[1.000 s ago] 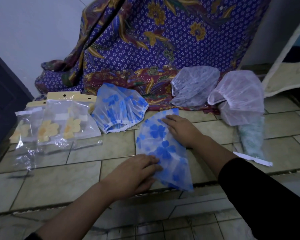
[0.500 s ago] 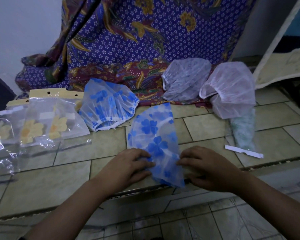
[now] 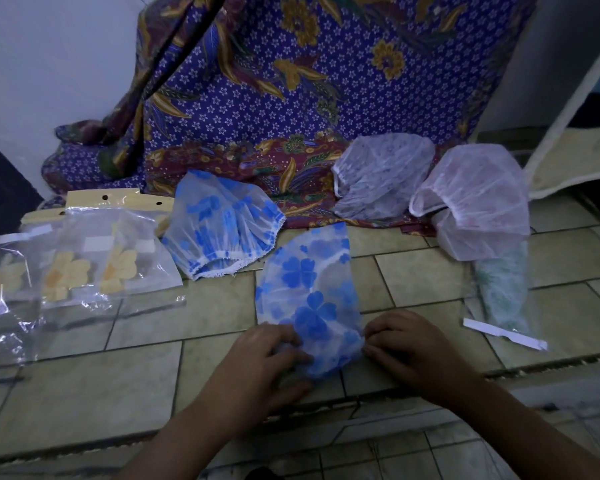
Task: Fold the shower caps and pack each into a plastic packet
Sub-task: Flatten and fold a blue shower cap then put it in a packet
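Your left hand (image 3: 258, 363) covers the near corner of the blue-flowered translucent shower cap (image 3: 309, 292); clear plastic packets (image 3: 9, 327) run off the left edge.

A folded blue-flowered shower cap (image 3: 309, 299) lies flat on the tiled floor (image 3: 84, 386). The left hand (image 3: 267, 362) and right hand (image 3: 409, 348) curl their fingers onto its near corners, seemingly pinching them, though the light is dim. Behind it to the left lies a second blue shower cap (image 3: 219, 223), beside clear plastic packets (image 3: 84, 258) holding yellow-flowered caps. Two pale shower caps (image 3: 381, 178) rest against a purple batik cloth (image 3: 291, 81). A greenish packed cap (image 3: 503, 289) lies at the right.
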